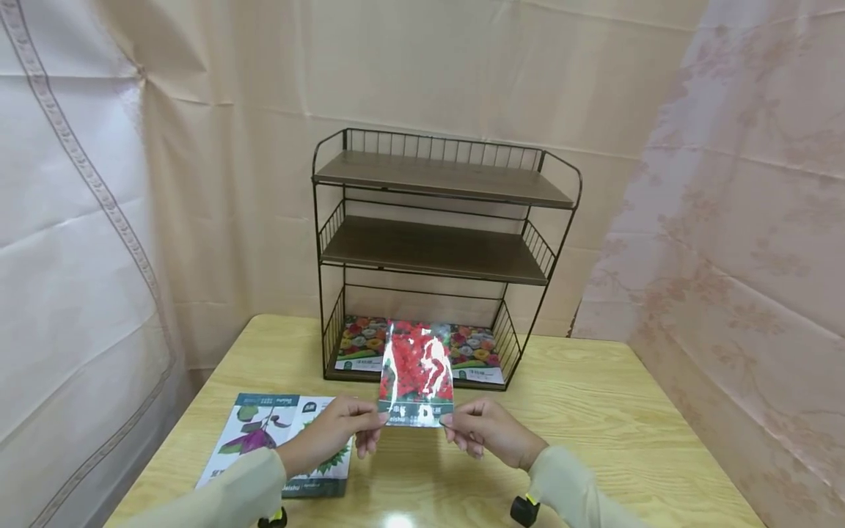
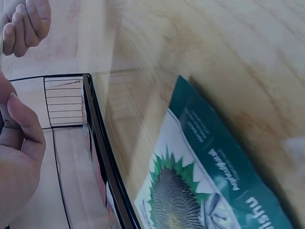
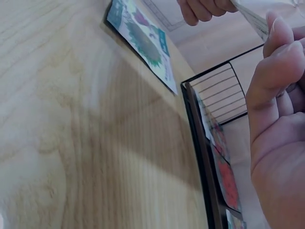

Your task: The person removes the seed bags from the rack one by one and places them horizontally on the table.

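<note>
A glossy seed packet with red flowers (image 1: 417,370) is held up between both hands in front of the rack's bottom shelf. My left hand (image 1: 343,427) pinches its lower left corner between thumb and finger. At the lower right corner, the thumb and finger of my right hand (image 1: 494,431) grip it likewise. In the right wrist view, part of the packet's edge (image 3: 255,21) shows beyond the right hand (image 3: 281,124). Behind it, colourful flower packets (image 1: 475,352) lie on the bottom shelf, partly hidden by the red one.
A three-tier rack (image 1: 436,246) with black wire sides and dark brown shelves stands at the back of the wooden table (image 1: 594,411). Left of my hands lie a purple eggplant packet (image 1: 247,433) and a sunflower packet (image 1: 333,466), the latter partly behind the left arm. Curtains (image 1: 231,183) surround the table.
</note>
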Demonstrator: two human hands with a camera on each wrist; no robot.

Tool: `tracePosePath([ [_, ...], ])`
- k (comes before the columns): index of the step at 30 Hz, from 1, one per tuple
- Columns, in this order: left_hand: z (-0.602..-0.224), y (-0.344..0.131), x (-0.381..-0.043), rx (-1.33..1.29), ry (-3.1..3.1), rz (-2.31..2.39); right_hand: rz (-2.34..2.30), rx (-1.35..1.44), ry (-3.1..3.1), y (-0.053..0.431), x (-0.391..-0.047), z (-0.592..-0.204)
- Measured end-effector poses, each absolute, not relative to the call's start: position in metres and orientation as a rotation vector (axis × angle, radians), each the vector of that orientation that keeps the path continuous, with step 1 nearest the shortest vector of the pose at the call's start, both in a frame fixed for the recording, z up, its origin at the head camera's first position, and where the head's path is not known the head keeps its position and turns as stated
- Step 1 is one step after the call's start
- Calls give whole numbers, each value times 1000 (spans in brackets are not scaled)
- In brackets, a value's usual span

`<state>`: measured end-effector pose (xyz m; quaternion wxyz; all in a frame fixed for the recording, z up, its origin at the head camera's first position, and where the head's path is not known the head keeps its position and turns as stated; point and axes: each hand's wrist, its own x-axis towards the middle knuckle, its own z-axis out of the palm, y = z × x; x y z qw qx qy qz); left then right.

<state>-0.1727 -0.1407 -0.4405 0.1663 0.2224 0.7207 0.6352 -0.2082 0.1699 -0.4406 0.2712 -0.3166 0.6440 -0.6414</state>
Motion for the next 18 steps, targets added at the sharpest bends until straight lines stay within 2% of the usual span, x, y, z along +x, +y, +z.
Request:
tracePosePath([
  [18,-458,-160,-157,466,2097,1797,-1617,-680,1779,145,-204,-456],
])
